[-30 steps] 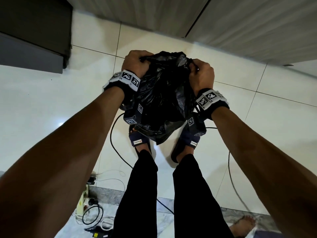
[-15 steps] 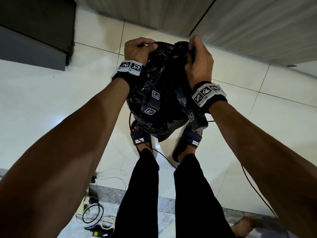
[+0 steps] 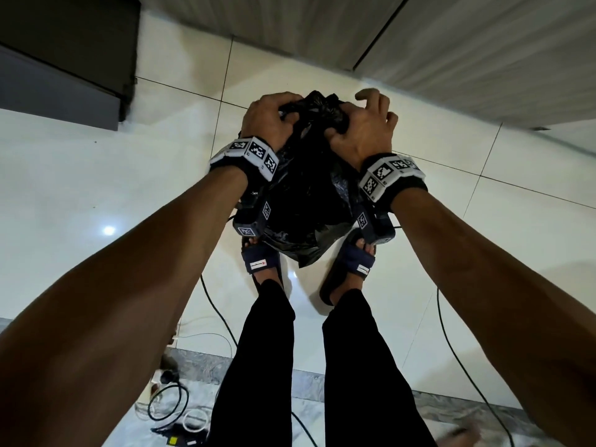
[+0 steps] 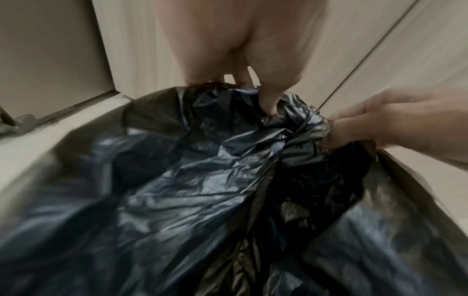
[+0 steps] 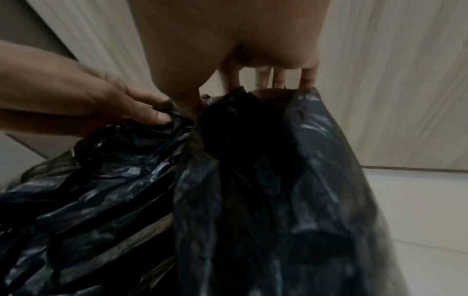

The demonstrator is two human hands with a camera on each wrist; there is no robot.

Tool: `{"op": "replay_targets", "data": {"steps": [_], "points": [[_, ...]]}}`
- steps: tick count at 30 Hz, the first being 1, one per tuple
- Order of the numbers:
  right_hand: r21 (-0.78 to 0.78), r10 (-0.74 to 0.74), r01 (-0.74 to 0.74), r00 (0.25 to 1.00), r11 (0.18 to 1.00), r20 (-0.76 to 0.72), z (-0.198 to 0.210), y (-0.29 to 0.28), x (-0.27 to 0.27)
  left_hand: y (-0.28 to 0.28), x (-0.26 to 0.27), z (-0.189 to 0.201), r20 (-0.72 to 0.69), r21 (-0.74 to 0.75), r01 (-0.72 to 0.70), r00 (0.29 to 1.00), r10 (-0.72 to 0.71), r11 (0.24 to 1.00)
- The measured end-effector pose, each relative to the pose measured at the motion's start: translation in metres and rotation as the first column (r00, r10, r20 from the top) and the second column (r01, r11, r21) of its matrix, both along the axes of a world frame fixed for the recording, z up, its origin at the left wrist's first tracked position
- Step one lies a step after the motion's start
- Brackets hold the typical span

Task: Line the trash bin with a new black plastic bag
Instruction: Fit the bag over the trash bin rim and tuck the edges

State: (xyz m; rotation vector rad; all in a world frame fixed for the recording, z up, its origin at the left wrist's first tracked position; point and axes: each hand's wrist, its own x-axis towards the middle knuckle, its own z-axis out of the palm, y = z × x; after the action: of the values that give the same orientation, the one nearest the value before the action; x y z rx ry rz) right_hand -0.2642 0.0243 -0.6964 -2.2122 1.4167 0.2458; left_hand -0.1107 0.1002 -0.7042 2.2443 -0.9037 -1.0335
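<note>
A crumpled black plastic bag [image 3: 306,195] hangs in the air above my feet, held up by both hands at its bunched top edge. My left hand [image 3: 269,119] grips the left side of that edge with curled fingers. My right hand [image 3: 361,124] pinches the right side with thumb and lower fingers, its index finger lifted. In the left wrist view the bag [image 4: 202,190] fills the lower frame, with my left hand [image 4: 255,96] pinching the plastic and the right hand's fingers [image 4: 354,128] alongside. In the right wrist view the bag [image 5: 266,190] drapes below my right hand [image 5: 253,88]. No trash bin is in view.
I stand on pale floor tiles [image 3: 80,195] in dark sandals [image 3: 259,261]. Wood-grain cabinet doors [image 3: 467,43] rise just ahead, and a dark cabinet [image 3: 64,43] stands at the left. Black cables [image 3: 219,311] trail over the floor, with a plug strip [image 3: 164,375] behind my legs.
Both hands have kept working along the bag's top edge. The right hand has regripped it, its index finger now raised. The bag still hangs between the wrists.
</note>
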Motion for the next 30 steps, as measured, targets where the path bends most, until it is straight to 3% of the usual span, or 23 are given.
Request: {"op": "replay_targets", "data": {"steps": [4,8,14,21,26,30], "points": [[-0.121,0.082,-0.065,0.987,0.990,0.136,0.003,0.006,0.011,-0.008,-0.001,0.003,0.038,0.017,-0.016,0.999,0.015,1.000],[0.028,0.034,-0.042,0.967,0.999,0.251,-0.009,0.012,0.007,-0.011,-0.004,0.006,0.056,-0.037,0.102,0.993,-0.099,0.994],[0.047,0.080,-0.090,0.982,0.995,0.169,-0.008,-0.002,-0.004,-0.010,-0.002,0.002,0.038,-0.022,0.075,0.997,-0.074,0.997],[-0.009,0.141,-0.142,0.970,0.990,0.199,-0.011,0.003,-0.036,-0.003,0.011,-0.006,0.034,-0.031,-0.027,0.999,0.028,0.999],[0.048,-0.010,0.000,0.975,0.999,0.223,-0.019,0.001,-0.041,0.000,0.029,-0.018,0.002,-0.044,-0.150,0.989,0.150,0.988],[0.214,-0.141,0.096,0.968,0.972,0.206,-0.019,0.005,-0.042,0.003,0.033,-0.018,-0.071,-0.031,-0.148,0.987,0.145,0.989]]}}
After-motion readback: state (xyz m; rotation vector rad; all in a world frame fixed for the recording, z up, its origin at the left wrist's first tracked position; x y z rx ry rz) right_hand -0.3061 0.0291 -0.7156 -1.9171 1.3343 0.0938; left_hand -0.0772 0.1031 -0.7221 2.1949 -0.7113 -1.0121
